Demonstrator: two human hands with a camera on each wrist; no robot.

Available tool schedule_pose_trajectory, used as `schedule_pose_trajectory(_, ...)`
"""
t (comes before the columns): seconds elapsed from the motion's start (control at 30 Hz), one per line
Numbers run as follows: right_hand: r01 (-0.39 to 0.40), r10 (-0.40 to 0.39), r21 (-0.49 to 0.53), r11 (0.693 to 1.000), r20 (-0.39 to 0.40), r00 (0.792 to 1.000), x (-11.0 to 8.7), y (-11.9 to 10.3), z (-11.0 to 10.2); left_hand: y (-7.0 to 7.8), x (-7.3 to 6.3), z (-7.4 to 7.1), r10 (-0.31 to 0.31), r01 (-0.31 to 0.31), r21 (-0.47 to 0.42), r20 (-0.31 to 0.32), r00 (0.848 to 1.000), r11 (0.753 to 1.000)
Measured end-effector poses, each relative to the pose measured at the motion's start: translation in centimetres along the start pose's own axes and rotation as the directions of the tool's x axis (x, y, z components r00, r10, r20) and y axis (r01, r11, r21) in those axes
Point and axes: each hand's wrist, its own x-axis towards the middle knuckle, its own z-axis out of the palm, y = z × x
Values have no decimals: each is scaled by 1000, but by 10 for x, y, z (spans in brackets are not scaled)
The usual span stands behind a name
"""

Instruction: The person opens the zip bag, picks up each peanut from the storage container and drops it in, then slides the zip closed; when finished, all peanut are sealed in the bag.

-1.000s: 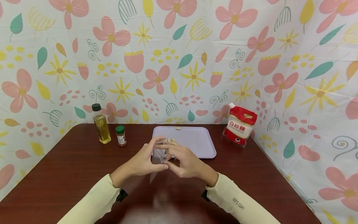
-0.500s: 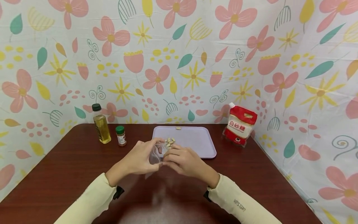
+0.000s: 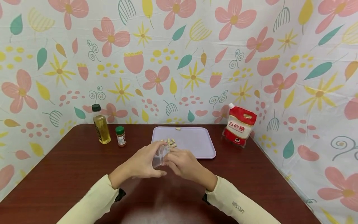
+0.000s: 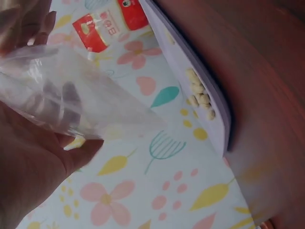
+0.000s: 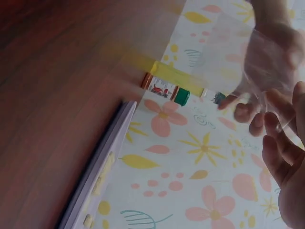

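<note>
A clear plastic bag (image 3: 158, 158) is spread between the two hands, above the table and just in front of the tray. My left hand (image 3: 141, 161) curves round its left side, thumb low and fingers high. With bent fingers, my right hand (image 3: 183, 162) pinches the bag's edge on the other side. Its see-through film (image 4: 81, 98) shows creased and with nothing in it in the left wrist view. Beyond the hands, several peanuts in their shells (image 3: 171, 143) lie in a small heap on the lilac tray (image 3: 195, 141); one more peanut (image 3: 178, 128) lies at its far edge.
At the back left stand a bottle of yellow oil (image 3: 102, 129) and a small green-capped spice jar (image 3: 121, 138). A red and white bag of sugar (image 3: 240, 126) stands right of the tray. Flowered cloth (image 3: 179, 77) hangs behind the dark wooden table (image 3: 70, 174).
The right hand's fingers have drawn together on the bag's edge. Both hands have shifted slightly, and more of the peanut heap shows behind them. The tray and bottles stay put.
</note>
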Motion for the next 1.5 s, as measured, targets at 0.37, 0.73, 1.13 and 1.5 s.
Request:
schedule_pose_trajectory(0.37,-17,1,223,975,73,997,-3,3,3,-10,-7,-5,-20,20,6,34,999,1000)
schedule_pose_trajectory(0.73,-26,7,206,978,91,996,-6,7,11,-18,-12,-4,-86,86,-1,-56,995,996)
schedule_pose_trajectory(1.13,-295,333,438,849,-11,943,-24,30,8,-21,-11,-4,-90,98,145,-60,994,985)
schedule_pose_trajectory(1.5,-703,695,289,650,147,704,-35,63,15,-26,-13,-6,-144,153,132,-78,987,979)
